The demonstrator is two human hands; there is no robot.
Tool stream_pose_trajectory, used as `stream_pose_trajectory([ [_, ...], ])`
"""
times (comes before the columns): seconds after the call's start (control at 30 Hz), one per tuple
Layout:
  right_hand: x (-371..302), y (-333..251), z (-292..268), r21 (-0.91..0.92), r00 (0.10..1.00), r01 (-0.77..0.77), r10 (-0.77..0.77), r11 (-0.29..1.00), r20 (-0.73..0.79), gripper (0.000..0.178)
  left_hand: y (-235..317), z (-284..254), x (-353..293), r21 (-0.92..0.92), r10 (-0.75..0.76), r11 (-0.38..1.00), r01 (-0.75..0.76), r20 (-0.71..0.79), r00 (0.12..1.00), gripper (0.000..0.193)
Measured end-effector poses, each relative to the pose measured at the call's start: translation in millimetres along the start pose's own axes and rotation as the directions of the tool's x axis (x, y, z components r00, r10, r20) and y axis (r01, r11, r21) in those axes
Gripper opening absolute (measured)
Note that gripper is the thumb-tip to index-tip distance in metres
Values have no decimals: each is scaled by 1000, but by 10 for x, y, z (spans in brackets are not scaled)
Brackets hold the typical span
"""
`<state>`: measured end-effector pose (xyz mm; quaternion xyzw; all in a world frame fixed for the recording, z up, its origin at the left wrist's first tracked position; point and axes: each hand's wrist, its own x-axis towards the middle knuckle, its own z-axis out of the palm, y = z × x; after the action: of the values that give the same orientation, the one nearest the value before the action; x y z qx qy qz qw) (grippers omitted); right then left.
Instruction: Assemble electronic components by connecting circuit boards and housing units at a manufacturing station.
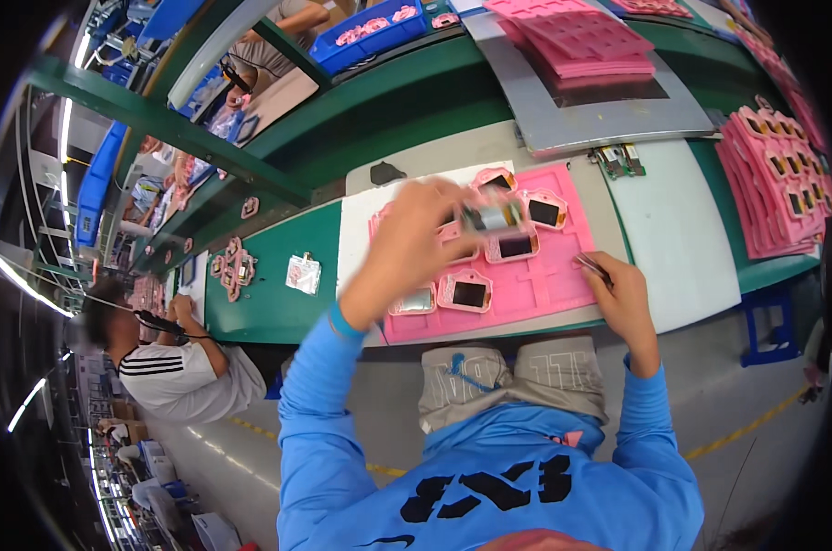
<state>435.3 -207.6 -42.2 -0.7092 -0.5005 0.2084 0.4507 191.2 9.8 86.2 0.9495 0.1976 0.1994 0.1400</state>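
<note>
left fingers pinch a blurred device at their tips; right fingers grip a slender tool.

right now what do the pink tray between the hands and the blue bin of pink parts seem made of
Pink tray: perhaps foam or plastic; matte, evenly coloured, with shallow recesses. Blue bin: likely hard plastic, slight sheen, smooth one-colour walls.

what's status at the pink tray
Left hand blurred, seemingly holding silvery rectangular part over flat pink tray. Right hand gripping slim metallic tool. Dark-screened pink devices close by.
</note>
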Motion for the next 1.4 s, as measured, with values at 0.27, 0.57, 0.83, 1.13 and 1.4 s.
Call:
stream_pose_trajectory([
  [0.27,-38,16,-55,32,1000,5,-5,999,-8,30,-2532,446,1238,89,-271,957,276,-64,960,42],
  [0.57,589,69,-1054,-177,996,-54,39,983,-82,25,-2895,671,912,261,-280,902,343,-250,927,51],
  [0.83,1363,850,-946,-482,987,-83,6,872,-160,36,8,-97,-592,-45,-38,998,47,179,983,40],
  [1.13,1189,927,-1134,-255,972,117,-164,960,-170,27,274,816,-1272,61,-66,995,74,-119,991,19],
  [1.4,89,488,-1228,-63,969,-78,61,995,-241,16,483,1151,-903,-18,8,1000,-12,-220,975,16],
])
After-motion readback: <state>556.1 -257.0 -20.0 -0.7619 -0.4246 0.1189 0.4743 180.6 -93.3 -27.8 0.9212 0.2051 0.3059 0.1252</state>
